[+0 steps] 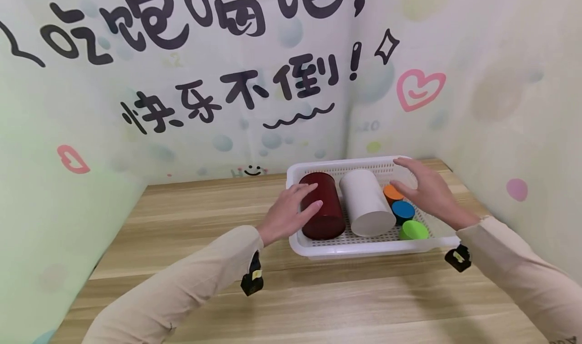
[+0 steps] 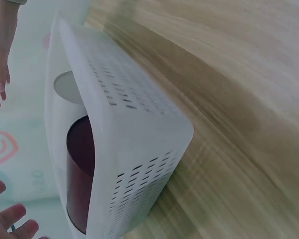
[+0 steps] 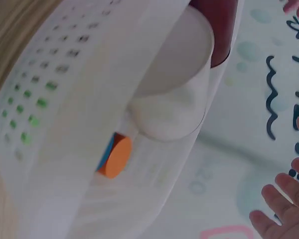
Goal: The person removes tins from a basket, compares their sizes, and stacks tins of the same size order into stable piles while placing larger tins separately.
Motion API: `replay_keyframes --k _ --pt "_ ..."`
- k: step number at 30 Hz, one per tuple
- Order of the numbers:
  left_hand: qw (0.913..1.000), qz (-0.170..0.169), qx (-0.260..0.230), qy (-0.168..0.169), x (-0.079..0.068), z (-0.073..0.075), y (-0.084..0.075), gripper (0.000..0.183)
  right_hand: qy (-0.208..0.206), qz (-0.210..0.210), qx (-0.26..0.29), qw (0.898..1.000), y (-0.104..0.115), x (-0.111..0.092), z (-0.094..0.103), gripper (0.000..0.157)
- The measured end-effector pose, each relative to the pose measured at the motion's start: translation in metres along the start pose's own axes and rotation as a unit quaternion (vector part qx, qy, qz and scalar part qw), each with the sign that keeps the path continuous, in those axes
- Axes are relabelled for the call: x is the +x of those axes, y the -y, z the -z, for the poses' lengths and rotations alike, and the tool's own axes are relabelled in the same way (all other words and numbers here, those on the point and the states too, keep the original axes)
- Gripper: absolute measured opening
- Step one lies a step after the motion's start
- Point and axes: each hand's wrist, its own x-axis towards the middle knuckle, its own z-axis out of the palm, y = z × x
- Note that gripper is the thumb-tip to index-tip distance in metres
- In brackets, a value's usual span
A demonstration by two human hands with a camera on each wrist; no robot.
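A white perforated plastic basket (image 1: 377, 246) stands on the wooden table. Inside lie a dark red cylinder (image 1: 324, 207) at the left and a larger white cylinder (image 1: 367, 200) beside it. Orange (image 1: 393, 193), blue (image 1: 403, 210) and green (image 1: 414, 230) small round pieces form a column along the right side. My left hand (image 1: 287, 210) hovers with spread fingers at the basket's left end, overlapping the red cylinder in the head view. My right hand (image 1: 427, 190) is over the right end, fingers extended near the orange piece. Neither hand holds anything.
A pale printed cloth (image 1: 218, 152) with black lettering and pink hearts hangs behind the table and down both sides. The basket sits close to this cloth at the back right. Bare wooden tabletop (image 1: 345, 298) extends in front of the basket and to its left.
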Motion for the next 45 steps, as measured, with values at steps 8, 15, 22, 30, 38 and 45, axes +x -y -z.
replay_keyframes --k 8,15,22,30,38,45 --pt "0.988 0.076 -0.129 0.037 0.018 0.0 0.0 0.049 -0.017 -0.01 -0.001 1.0 -0.041 -0.001 0.01 0.041" --pt "0.9602 0.148 -0.21 0.111 0.038 0.004 0.002 0.053 0.02 -0.089 -0.001 0.996 -0.076 -0.001 0.016 0.043" --pt "0.9449 0.182 -0.234 0.138 0.052 0.003 0.01 0.053 0.052 -0.114 0.025 0.992 -0.1 -0.001 0.016 0.045" --pt "0.9341 0.214 -0.256 0.126 0.064 -0.005 0.014 0.054 0.07 -0.154 0.1 0.981 -0.12 -0.008 0.012 0.051" --pt "0.9306 0.224 -0.273 0.094 0.077 -0.01 0.021 0.052 0.103 -0.186 0.168 0.963 -0.131 -0.01 0.009 0.059" --pt "0.9293 0.236 -0.276 0.07 0.082 -0.016 0.027 0.05 0.128 -0.205 0.217 0.946 -0.142 -0.01 0.006 0.064"
